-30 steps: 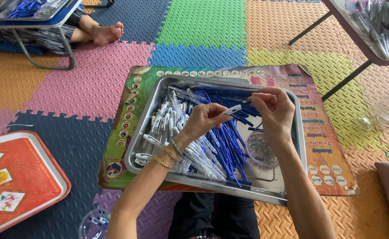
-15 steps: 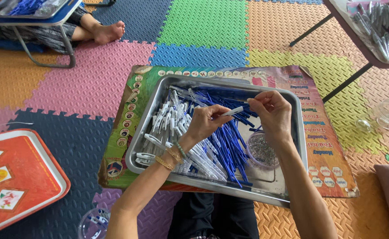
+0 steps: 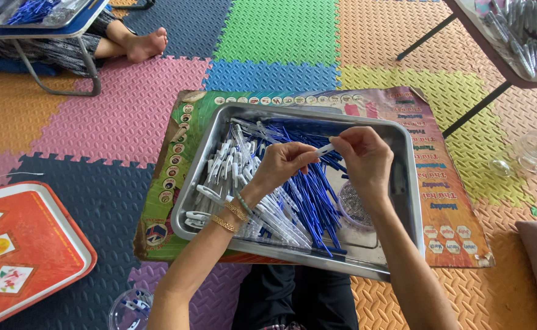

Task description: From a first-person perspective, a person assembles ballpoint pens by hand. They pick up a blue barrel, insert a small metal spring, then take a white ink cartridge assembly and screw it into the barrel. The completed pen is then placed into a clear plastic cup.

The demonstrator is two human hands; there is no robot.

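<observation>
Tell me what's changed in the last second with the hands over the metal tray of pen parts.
Very little. The left hand and right hand have stayed together above the metal tray, both still pinching the same small white pen part; it has only tilted slightly. The blue refills, white pen barrels and small round container lie as before.
</observation>
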